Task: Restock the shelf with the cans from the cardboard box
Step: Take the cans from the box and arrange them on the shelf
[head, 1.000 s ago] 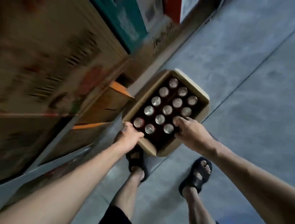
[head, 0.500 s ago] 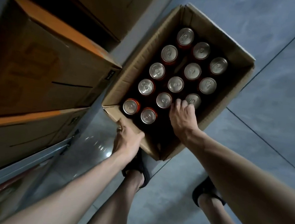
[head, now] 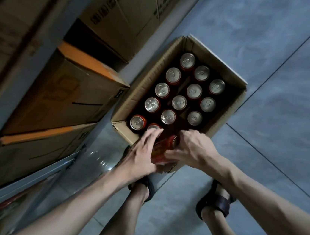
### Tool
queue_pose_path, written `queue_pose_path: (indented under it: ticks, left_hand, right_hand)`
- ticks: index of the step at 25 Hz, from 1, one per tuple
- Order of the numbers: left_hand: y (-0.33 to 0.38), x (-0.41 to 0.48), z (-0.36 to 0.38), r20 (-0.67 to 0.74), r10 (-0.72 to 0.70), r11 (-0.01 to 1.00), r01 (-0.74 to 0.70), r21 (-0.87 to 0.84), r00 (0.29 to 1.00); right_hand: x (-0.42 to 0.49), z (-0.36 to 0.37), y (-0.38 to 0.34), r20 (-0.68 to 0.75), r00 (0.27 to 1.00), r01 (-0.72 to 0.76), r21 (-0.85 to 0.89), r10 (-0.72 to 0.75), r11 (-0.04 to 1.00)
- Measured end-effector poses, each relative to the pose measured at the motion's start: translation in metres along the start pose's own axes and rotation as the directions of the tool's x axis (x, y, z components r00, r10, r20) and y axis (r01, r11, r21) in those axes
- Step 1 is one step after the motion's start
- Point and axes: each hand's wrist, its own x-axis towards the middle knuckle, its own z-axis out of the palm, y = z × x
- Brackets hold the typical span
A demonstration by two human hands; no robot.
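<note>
Down on the grey floor (head: 274,63), the open cardboard box (head: 146,85) sits just beside the shelf (head: 31,177), and both hands meet at its near end. Between them is one red can (head: 164,147), tipped on its side above the near corner of the box. Its silver top faces away from the camera. The right hand (head: 195,149) grips it, with fingers curled over the top end and the thumb along the side. The left hand (head: 144,149) lies against the can's other side with fingers stretched almost straight. Yellow marks show on the red side, too blurred to read.

Inside the box the other cans (head: 194,91) stand upright in rows of three, silver tops up and red sides just showing. The nearest one is partly hidden by the left fingers.

On the shelf, a carton with an orange top (head: 71,95) carries a small dark label on its corner that cannot be read. The brown carton (head: 124,12) above it has dark printed stripes and large lettering, of which only "YO" can be made out. Two dark sandals (head: 216,203) stand on the floor below the hands.
</note>
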Motion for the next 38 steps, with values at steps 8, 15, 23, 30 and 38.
queue_pose_path:
  ticks: [8, 15, 23, 30, 38]
  left_hand:
    - [-0.002, -0.024, -0.034, -0.215, -0.326, 0.916, 0.252, -0.311, 0.920]
    - [-0.053, -0.014, -0.046, -0.224, -0.562, 0.716, 0.331, -0.615, 0.796]
    - [-0.045, 0.001, -0.045, -0.133, -0.590, 0.589, 0.311, -0.746, 0.797]
    - [0.007, -0.021, -0.067, 0.013, -0.549, 0.473, 0.323, -0.819, 0.836]
    - [0.198, -0.119, -0.178, 0.142, -0.305, 0.332, 0.245, -0.911, 0.942]
  right_hand:
    - [0.015, 0.001, -0.029, 0.219, 0.975, -0.150, 0.795, -0.047, 0.587]
    - [0.112, 0.089, -0.023, -0.126, 0.879, 0.360, -0.458, -0.461, 0.813]
    - [0.130, 0.110, -0.016, -0.115, 0.821, 0.355, -0.663, -0.559, 0.659]
    - [0.029, 0.033, -0.006, -0.373, 0.760, 0.419, -0.346, -0.533, 0.839]
    - [-0.204, -0.185, -0.043, -0.459, 0.882, 0.402, 0.622, -0.104, 0.672]
